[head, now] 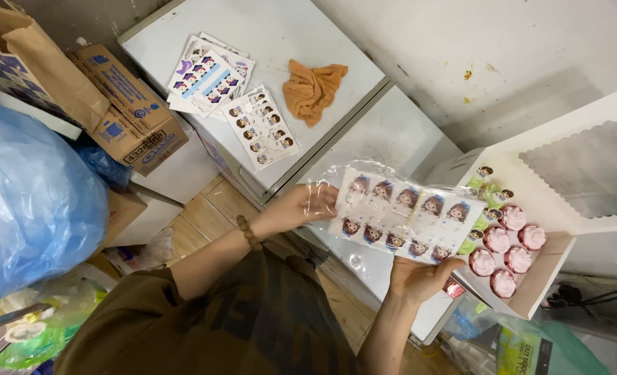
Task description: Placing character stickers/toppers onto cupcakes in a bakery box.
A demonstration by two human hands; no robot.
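My left hand (307,205) and my right hand (419,276) hold a sheet of cartoon-figure toppers (405,217) in a clear plastic sleeve, one hand at each end. The left hand grips the sleeve's loose open end; the right hand pinches the sheet's lower edge. A beaded bracelet (248,232) sits on my left wrist. Just right of the sheet stands an open white cake box (551,271) with several pink-frosted cupcakes (504,250), some bearing small toppers.
More topper sheets (261,126) and a stack of others (207,75) lie on a white chest top (280,42), beside an orange cloth (313,88). Cardboard boxes (128,111), a brown paper bag and a big blue plastic bag (30,201) crowd the left.
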